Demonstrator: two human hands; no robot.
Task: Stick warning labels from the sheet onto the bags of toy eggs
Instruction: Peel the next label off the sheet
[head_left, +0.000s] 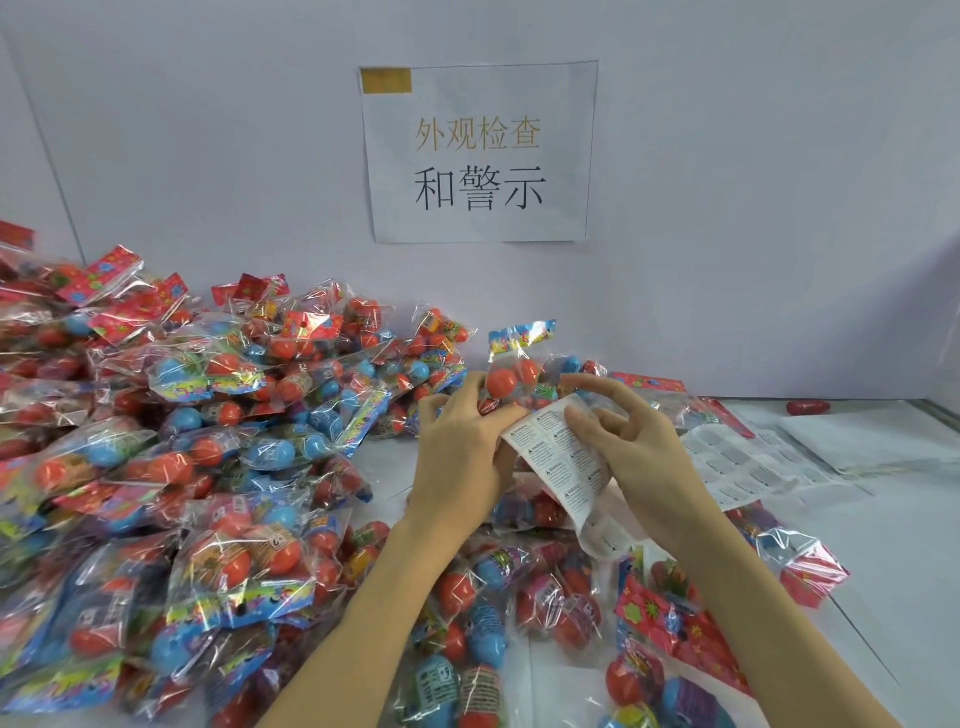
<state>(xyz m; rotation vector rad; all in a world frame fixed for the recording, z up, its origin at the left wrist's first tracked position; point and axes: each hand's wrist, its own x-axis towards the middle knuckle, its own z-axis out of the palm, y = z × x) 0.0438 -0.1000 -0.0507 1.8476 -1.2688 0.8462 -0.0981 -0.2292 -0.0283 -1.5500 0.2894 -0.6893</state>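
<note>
The left hand (460, 447) curls round the left edge of a label sheet (566, 467) and, with the same grip, holds a clear bag of toy eggs (511, 379) upright behind the sheet. The right hand (631, 447) has its thumb and a fingertip pressed on the upper part of the sheet, the other fingers spread and lifted; whether a label is already peeled up under them is hard to tell. The sheet bends over between the two hands and its lower end hangs down toward the near side.

To the left, a big heap of bagged eggs (197, 457) in red and blue covers the worktop (883, 545). More bags (545, 603) lie near, under the forearms. To the right, a second sheet of labels (753, 462) lies flat on the worktop, partly over another bag. Far right sits a single red egg (808, 407). A paper sign (478, 150) with printed characters hangs on the far wall (208, 130).
</note>
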